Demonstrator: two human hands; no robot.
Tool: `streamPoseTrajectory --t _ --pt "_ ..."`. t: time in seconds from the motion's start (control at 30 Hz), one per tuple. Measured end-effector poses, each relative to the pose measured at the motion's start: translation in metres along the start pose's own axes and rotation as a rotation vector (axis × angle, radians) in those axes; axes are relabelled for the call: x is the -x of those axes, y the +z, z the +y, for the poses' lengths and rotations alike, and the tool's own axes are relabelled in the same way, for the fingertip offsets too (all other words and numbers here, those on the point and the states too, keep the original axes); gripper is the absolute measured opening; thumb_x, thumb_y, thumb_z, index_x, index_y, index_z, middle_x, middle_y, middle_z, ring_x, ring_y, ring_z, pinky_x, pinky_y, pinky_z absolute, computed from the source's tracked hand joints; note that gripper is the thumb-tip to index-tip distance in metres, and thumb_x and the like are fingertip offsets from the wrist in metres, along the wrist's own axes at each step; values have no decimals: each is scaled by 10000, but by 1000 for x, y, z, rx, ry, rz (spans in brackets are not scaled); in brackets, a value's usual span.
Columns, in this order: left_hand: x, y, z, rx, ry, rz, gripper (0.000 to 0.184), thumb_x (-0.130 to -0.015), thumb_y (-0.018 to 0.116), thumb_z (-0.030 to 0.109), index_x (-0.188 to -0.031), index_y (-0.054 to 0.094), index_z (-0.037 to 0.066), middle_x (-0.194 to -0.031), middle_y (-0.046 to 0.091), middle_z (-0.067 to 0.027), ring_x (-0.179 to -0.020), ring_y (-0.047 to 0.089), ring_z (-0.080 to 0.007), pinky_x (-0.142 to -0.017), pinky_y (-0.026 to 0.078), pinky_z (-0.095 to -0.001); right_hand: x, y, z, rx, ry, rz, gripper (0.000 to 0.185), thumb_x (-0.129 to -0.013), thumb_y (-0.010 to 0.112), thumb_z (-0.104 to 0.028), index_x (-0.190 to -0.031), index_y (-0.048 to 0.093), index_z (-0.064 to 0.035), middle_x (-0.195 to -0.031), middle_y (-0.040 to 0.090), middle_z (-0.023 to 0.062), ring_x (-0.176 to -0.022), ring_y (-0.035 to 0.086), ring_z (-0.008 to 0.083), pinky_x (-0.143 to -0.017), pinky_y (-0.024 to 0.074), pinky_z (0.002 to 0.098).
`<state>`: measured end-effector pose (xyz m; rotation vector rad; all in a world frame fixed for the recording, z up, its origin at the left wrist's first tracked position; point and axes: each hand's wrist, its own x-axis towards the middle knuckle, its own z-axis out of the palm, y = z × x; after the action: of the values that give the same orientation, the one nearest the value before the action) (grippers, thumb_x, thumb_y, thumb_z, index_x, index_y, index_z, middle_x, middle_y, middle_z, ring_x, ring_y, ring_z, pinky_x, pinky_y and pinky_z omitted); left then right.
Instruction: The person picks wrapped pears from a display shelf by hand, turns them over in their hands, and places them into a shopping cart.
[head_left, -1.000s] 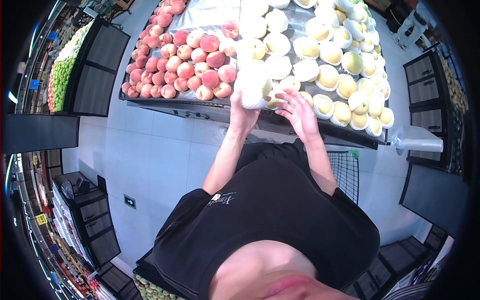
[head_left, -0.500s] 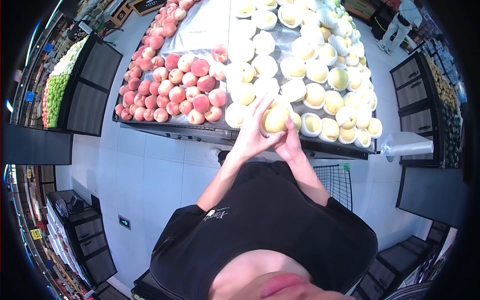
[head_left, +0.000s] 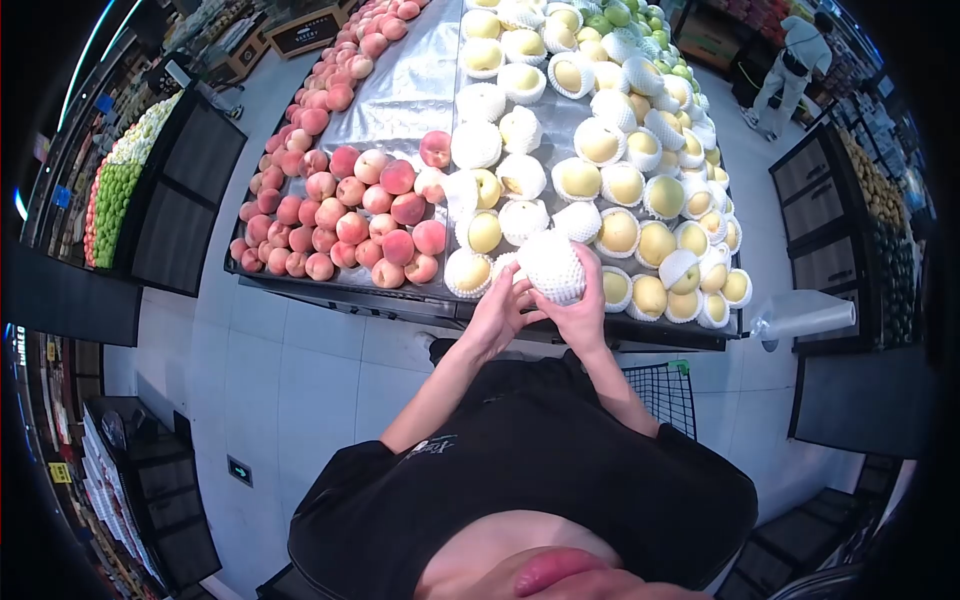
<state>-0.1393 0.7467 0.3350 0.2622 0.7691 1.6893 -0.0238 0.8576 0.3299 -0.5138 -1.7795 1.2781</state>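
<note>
A round pear (head_left: 552, 266) in a white foam net is held up in front of me at the near edge of the fruit stand. My right hand (head_left: 580, 312) is wrapped round its right and lower side. At its lower left, the curled fingers of my left hand (head_left: 497, 316) touch the net, with the thumb close to my right hand. The net covers the side of the pear that faces me. Right behind it lie rows of yellow pears (head_left: 619, 231) in the same white nets, several showing bare yellow tops.
Peaches (head_left: 351, 228) are piled on the stand's left half, beside a bare silvery liner (head_left: 396, 95). A plastic bag roll (head_left: 808, 316) sticks out at the right corner. Below it stands a black wire basket (head_left: 664, 397). A person (head_left: 795, 70) is at the far right.
The pear has turned, so its netted side faces me instead of the yellow skin. Both hands have come slightly nearer to me, and my left hand has slid from its upper left to its lower left.
</note>
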Motion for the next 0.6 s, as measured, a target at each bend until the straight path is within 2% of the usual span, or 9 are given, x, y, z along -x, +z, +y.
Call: streamPoseTrajectory --t 0.07,0.1,0.2,0.23,0.33,0.37,0.47,0.5,0.6 --pt "-5 3 6 161 -66 -44 621 -1049 406 501 -1520 292 112 -1461 454 -121 -1285 512 -238 -1003 482 -401 -8 -1 -9 303 -235 -67 753 -640 836 -7 -1321 527 -97 -1376 501 134 -1271 499 335 -1071 425 442" --pt "-10 0 9 237 -70 -113 606 -1048 416 484 -1512 301 110 -1479 445 -117 -1328 489 -251 -1042 471 -434 -10 0 -6 367 -285 -138 798 -622 829 -16 -1349 526 -141 -1409 470 134 -1320 436 385 -1117 379 477" --pt "-17 2 9 99 41 56 592 -1046 436 450 -1505 309 99 -1481 441 -117 -1340 484 -262 -1078 453 -457 -21 0 -10 454 -294 -385 799 -638 818 -37 -1372 523 -149 -1455 430 140 -1384 363 390 -1141 353 480" --pt "-22 -6 8 170 65 39 576 -1036 469 406 -1494 326 87 -1477 447 -114 -1312 510 -256 -1083 452 -459 -26 0 -15 453 -283 -455 813 -674 817 -81 -1415 489 -153 -1508 377 145 -1427 304 388 -1167 316 483" --pt "-27 -16 18 191 159 65 587 -989 595 341 -1455 376 59 -1364 542 -107 -1211 586 -217 -986 525 -398 -34 5 -28 263 -261 -407 832 -697 823 -118 -1441 454 -152 -1538 344 152 -1437 295 385 -1178 285 496" --pt "-25 -17 23 176 213 82 607 -946 654 246 -1446 381 38 -1340 554 -112 -1200 585 -211 -1000 510 -392 -34 5 -28 206 -231 -374 832 -764 793 -154 -1483 377 -110 -1549 330 151 -1440 306 349 -1176 269 488" --pt "-18 -10 40 -33 460 52 637 -906 686 167 -1442 374 25 -1344 535 -124 -1225 560 -215 -1025 485 -385 -25 14 -11 -167 40 -202 800 -829 742 -182 -1500 322 -63 -1530 346 156 -1437 319 312 -1158 281 468" --pt "-19 -12 44 -50 528 42 718 -841 744 128 -1442 366 22 -1357 509 -131 -1249 531 -231 -1045 463 -380 -25 17 -14 -279 113 -189 725 -904 659 -188 -1505 286 -32 -1511 362 151 -1394 382 280 -1129 314 430" --pt "-12 -5 52 -239 680 106 812 -778 803 125 -1447 353 20 -1384 477 -134 -1278 507 -249 -1056 452 -385 -24 20 -9 -576 311 -236 664 -949 610 -201 -1508 290 -40 -1478 397 150 -1325 460 269 -1093 357 392"
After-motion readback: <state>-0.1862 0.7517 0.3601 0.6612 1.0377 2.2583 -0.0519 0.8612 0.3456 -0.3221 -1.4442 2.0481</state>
